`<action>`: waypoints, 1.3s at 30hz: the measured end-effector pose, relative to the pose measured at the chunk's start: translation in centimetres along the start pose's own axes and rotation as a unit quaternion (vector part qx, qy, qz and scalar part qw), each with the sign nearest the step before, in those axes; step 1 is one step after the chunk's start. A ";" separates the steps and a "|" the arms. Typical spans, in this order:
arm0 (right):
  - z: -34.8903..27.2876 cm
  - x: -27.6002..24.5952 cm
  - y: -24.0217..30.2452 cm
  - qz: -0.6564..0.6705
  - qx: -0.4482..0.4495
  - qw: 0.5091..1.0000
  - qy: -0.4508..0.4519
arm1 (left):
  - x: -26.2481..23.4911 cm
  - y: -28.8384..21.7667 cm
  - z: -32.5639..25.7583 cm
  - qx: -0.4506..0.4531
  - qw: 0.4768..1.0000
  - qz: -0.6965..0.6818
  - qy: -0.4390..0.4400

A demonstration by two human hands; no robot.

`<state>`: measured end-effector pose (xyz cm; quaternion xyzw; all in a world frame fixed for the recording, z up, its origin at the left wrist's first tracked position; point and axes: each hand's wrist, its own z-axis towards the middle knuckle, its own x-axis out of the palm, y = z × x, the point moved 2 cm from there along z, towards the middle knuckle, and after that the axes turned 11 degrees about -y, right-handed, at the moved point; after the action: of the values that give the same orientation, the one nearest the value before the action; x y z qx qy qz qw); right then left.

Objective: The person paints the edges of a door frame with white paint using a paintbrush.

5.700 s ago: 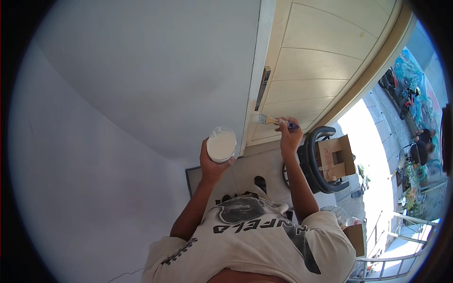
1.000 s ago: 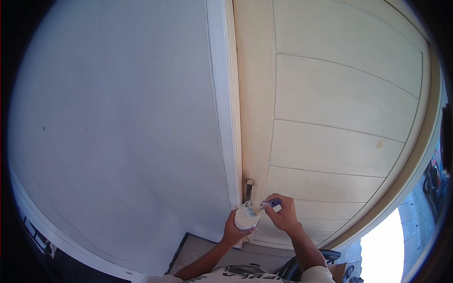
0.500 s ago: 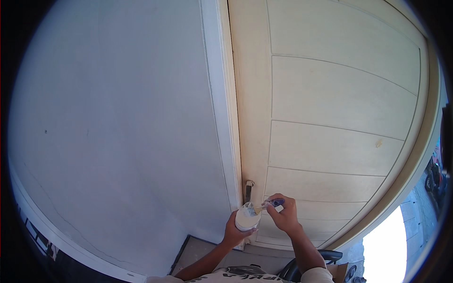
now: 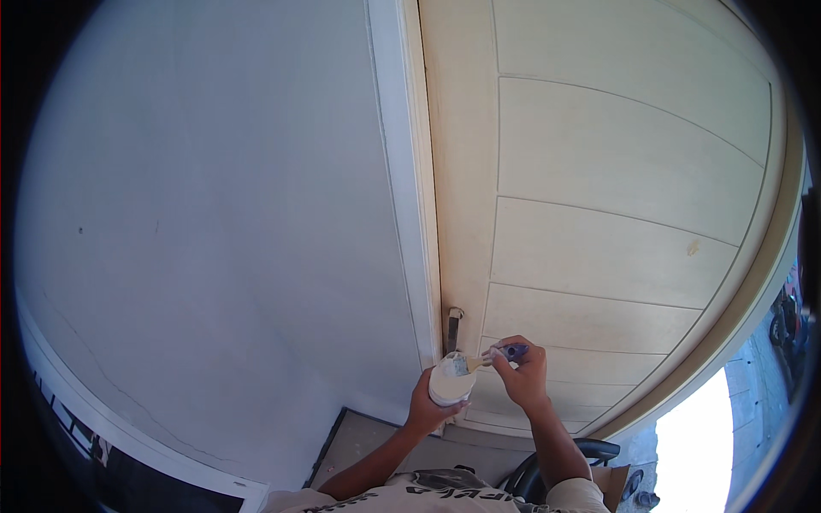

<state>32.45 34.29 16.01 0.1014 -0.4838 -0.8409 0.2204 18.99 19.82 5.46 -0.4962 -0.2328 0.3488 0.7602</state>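
My left hand [image 4: 424, 405] is wrapped round a small white paint tub [image 4: 451, 385] held up in front of the door. Cream-coloured paint shows in its open top. In my right hand [image 4: 524, 374] is a paintbrush [image 4: 484, 361] with a dark purple-blue handle, gripped by the fingers. Its pale bristles point left, at the tub's far rim. Whether the bristle tips dip into the paint or only rest on the rim, I cannot tell. The cream door [image 4: 616, 214] with grooved panels stands right behind, and its lever handle [image 4: 454, 325] is just beyond the tub.
A white door frame [image 4: 398, 128] divides the door from a pale grey-blue wall [image 4: 214, 214] on the left. Below my right arm are a black curved object [image 4: 596, 448] and a cardboard box [image 4: 612, 484]. Bright paving [image 4: 697, 453] shows at the lower right.
The brush has drawn slightly right and up, so more of its bristles show over the tub. The door and its handle sit a little higher in view.
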 end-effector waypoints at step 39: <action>-1.4 0.2 -0.7 0.168 0.133 0.974 -0.077 | -1.8 0.1 0.1 0.000 1.000 -0.003 -0.012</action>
<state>32.58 33.47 14.69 -0.0177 -0.6166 -0.7254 0.3054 17.73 18.58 5.45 -0.4913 -0.2437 0.3526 0.7582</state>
